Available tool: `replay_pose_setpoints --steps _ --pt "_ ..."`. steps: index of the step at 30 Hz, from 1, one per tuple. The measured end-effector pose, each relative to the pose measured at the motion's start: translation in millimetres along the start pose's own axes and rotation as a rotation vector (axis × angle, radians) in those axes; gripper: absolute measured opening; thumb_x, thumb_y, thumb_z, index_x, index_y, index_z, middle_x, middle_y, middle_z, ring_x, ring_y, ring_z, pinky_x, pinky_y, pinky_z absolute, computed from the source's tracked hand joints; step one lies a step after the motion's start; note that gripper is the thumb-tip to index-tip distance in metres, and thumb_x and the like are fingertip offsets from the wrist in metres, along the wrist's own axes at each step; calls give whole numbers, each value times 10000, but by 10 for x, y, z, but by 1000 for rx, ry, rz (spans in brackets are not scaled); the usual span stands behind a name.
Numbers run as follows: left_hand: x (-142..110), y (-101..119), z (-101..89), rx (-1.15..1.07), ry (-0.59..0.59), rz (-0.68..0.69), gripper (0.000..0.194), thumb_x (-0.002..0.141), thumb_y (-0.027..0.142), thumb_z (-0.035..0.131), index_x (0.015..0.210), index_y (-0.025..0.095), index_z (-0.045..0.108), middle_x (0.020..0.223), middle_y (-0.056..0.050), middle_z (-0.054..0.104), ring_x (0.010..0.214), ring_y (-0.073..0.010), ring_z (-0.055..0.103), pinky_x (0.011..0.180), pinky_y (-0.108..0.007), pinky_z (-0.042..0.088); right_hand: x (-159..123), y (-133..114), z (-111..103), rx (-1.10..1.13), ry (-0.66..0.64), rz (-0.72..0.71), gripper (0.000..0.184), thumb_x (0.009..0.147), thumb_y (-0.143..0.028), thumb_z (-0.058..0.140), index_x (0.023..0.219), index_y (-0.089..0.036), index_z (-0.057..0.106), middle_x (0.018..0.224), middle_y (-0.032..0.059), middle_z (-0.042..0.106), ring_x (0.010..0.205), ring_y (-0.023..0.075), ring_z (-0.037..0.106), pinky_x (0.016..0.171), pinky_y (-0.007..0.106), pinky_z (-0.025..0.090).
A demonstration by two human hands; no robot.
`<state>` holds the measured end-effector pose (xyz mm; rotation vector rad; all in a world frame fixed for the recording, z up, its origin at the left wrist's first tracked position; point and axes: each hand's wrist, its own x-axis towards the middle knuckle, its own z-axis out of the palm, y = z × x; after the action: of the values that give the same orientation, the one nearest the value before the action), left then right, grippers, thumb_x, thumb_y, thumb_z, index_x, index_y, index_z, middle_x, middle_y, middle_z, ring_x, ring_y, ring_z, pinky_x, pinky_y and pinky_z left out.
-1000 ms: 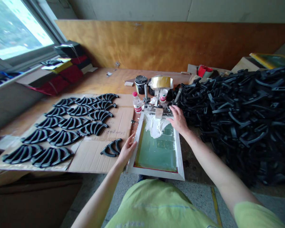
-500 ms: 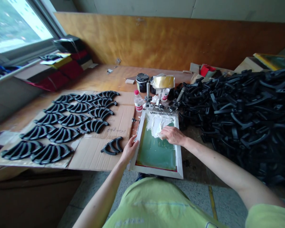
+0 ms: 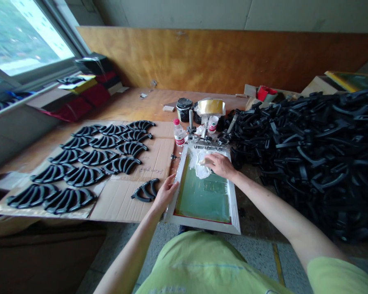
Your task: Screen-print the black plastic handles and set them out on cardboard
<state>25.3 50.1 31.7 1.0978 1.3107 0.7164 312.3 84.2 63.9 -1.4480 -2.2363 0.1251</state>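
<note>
Lower centre of the picture, framed screen [image 3: 199,200]: right hand [image 3: 219,164] pinched on a pale scraper [image 3: 205,161] over white paste [image 3: 203,174]; left hand [image 3: 167,190] against its edge, grip unclear. Uneven pressure could smear it.

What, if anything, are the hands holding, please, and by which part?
The right hand pinches a pale block, exact hold hidden; the left hand touches the left side of the frame, grip unclear.
</note>
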Motion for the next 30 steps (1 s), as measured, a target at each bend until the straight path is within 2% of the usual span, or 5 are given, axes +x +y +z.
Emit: replay_pose_setpoints --steps 11,15,24,27,30 --pt "77 1226 68 -332 -7 349 527 807 616 513 1023 156 655 849 -39 677 743 -158 641 640 -245 504 -180 849 -366 -2 193 704 223 883 -257 488 990 -159 657 846 79 692 780 210 613 732 303 445" --pt "238 1419 237 -396 76 413 503 850 579 456 1068 151 608 888 -62 683 854 -177 664 722 -284 527 -559 591 91 71 27 425 238 838 -311 610 1043 -192 636 909 57 679 880 211 597 800 326 449" --pt "-165 94 648 -380 -261 -341 521 829 586 525 1108 149 577 977 -142 711 829 -221 691 655 -313 553 -591 -683 413 38 35 44 165 900 -325 559 967 -211 659 900 55 633 922 201 538 865 345 438" --pt "-246 -291 303 -356 -60 -331 408 865 526 485 973 150 602 874 -105 722 745 -200 697 578 -272 535 -811 -620 410 59 -127 -123 201 927 -281 511 1067 -251 653 941 30 660 912 174 565 839 314 452" --pt "-257 -660 -389 -238 234 -363 493 913 534 309 873 141 605 770 -104 717 693 -204 691 563 -282 530 -1211 48 146 -192 -160 378 260 907 -122 462 1002 -230 679 927 52 675 893 171 595 795 296 466"
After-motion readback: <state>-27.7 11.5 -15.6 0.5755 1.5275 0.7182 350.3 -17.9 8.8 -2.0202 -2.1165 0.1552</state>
